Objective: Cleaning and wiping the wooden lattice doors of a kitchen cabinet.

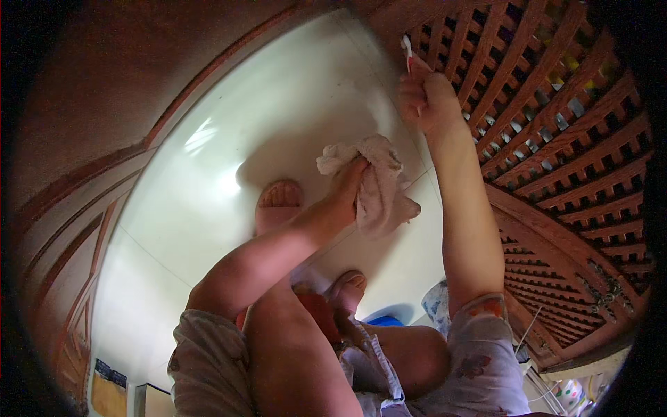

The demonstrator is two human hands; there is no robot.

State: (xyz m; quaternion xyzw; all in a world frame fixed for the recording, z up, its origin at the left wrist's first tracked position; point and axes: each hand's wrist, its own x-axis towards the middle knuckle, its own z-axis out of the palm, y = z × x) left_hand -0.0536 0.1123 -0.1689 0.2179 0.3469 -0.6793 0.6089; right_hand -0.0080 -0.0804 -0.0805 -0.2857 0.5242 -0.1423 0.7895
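Observation:
My left hand (350, 182) grips a bunched, stained cloth (380, 193), which hangs over pale floor tiles (307, 99). Farther out and to the right, my right hand (424, 96) is closed around a toothbrush (407, 48) with a white head and some red on its handle. The brush head is close to the lower frame of a brown wooden lattice door (495, 78); whether it touches the wood cannot be made out. My right fingers are slightly blurred.
Brown wooden panelling (104, 88) runs along the left. A second lattice door (552, 286) with a metal latch (604, 297) is at the right. Beside my legs are a blue object (385, 320) and a mottled bucket-like container (436, 302). My sandalled foot (280, 200) rests on the tiles.

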